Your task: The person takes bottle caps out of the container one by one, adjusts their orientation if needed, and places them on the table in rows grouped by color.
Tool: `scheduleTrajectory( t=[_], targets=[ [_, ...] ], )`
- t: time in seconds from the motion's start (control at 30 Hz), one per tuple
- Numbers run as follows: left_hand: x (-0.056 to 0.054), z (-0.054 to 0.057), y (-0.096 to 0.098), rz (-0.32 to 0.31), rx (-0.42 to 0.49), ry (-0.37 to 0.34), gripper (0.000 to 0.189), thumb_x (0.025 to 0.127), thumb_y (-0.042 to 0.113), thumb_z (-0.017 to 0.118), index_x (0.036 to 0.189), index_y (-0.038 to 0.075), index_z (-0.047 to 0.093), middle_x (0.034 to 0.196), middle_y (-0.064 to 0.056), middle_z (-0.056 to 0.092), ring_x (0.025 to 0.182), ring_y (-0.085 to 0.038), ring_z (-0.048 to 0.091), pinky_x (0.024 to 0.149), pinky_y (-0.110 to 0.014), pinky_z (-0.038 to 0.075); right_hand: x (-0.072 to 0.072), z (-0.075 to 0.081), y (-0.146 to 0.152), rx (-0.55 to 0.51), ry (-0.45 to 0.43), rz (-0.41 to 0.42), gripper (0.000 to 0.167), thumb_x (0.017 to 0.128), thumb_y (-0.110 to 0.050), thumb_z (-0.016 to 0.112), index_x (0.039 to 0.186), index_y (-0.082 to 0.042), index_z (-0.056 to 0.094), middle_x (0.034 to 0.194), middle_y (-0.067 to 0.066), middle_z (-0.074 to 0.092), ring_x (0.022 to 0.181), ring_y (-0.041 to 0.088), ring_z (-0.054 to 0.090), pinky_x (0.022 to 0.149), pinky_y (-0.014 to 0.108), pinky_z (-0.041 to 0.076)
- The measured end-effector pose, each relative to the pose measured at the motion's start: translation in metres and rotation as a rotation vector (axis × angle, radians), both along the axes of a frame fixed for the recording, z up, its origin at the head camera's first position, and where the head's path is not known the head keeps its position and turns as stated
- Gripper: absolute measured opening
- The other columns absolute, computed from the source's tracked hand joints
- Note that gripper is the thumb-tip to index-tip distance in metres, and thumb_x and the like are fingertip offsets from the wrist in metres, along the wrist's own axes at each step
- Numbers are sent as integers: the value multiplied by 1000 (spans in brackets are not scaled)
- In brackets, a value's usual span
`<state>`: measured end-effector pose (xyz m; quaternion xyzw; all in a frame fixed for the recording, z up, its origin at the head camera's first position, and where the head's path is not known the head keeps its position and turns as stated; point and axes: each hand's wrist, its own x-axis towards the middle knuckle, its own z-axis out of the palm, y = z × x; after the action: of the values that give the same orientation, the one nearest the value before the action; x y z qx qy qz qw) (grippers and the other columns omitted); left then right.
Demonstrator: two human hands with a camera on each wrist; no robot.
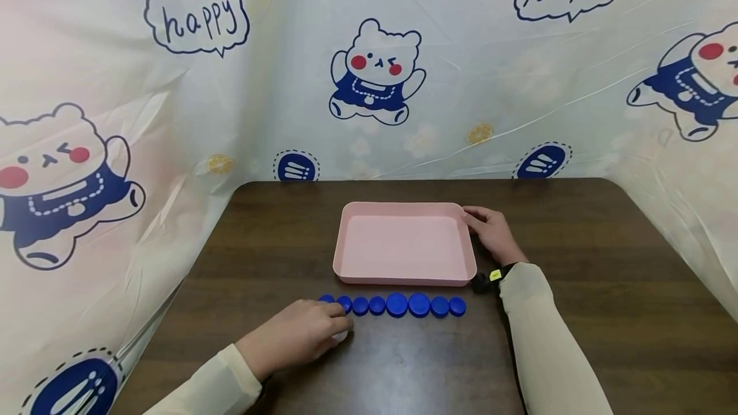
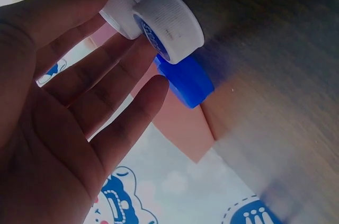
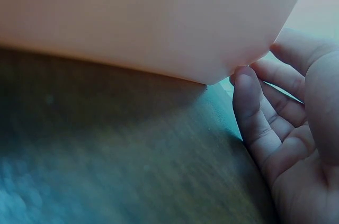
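My left hand is at the left end of a row of round blue bottle caps. In the left wrist view its thumb and fingers pinch a white ridged bottle cap. Another white bottle cap, with a blue face, is by the fingertips; whether they hold it I cannot tell. Behind it shows a blue cap. My right hand is at the far right corner of a pink tray, its thumb over the rim and fingers against the outer wall.
The brown wooden table carries the tray, with the row of caps just in front of its near edge. A patterned cloth hangs behind and at both sides. A black strap with a yellow tag is around the right wrist.
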<state>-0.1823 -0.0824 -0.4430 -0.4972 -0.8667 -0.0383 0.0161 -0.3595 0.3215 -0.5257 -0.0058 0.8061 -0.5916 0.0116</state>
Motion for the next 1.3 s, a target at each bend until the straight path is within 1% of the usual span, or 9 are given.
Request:
scheduleTrajectory(
  t=[0.23,0.33,0.53,0.67,0.93,1.07,1.17,1.3],
  targets=[
    [-2,0,1,-5,6,21,17,80,16,79,94,18,69,82,8,58,67,-5,51,55,-25,48,-1,2,1,-20,22,12,48,95,-35,63,131,-4,60,121,18,63,93,25,66,75,26,53],
    [-2,-1,1,-7,7,27,16,79,16,79,91,18,68,80,9,56,66,-5,50,53,-25,47,-1,2,1,-11,26,10,48,95,-36,63,131,-4,60,121,17,62,92,24,66,75,25,53],
    [-3,-5,0,-24,22,41,16,78,14,79,88,18,67,78,9,55,63,-5,49,50,-24,45,-1,2,0,-19,34,4,44,96,-32,63,129,-4,61,120,17,63,93,24,66,76,26,53],
    [-2,-7,0,-23,20,38,16,77,14,79,87,19,67,77,9,54,62,-5,48,49,-24,44,0,2,0,-12,38,6,43,96,-31,62,129,-3,61,120,17,63,93,24,66,76,25,53],
    [-2,-6,0,-3,10,22,16,77,14,79,85,19,66,76,10,52,61,-5,48,49,-25,44,-1,2,-2,-11,39,11,42,97,-29,62,129,-2,60,120,18,63,93,24,65,75,25,53],
    [-1,-5,0,-3,13,32,18,75,14,80,85,19,66,76,10,52,62,-6,49,50,-26,45,0,3,-2,-19,39,7,41,97,-28,62,129,-2,61,119,18,63,91,22,66,75,25,53],
    [-1,-3,0,-1,29,35,18,75,15,81,87,19,67,78,10,54,64,-6,50,52,-25,46,0,3,-2,-21,34,4,42,96,-29,63,128,-3,61,119,18,63,90,22,66,74,25,54],
    [-2,-1,-2,20,40,-2,19,78,18,80,94,17,70,86,8,59,70,-4,52,58,-24,48,0,3,-2,-23,28,6,43,96,-31,63,128,-3,61,119,17,63,92,23,66,74,26,54]
  ],
)
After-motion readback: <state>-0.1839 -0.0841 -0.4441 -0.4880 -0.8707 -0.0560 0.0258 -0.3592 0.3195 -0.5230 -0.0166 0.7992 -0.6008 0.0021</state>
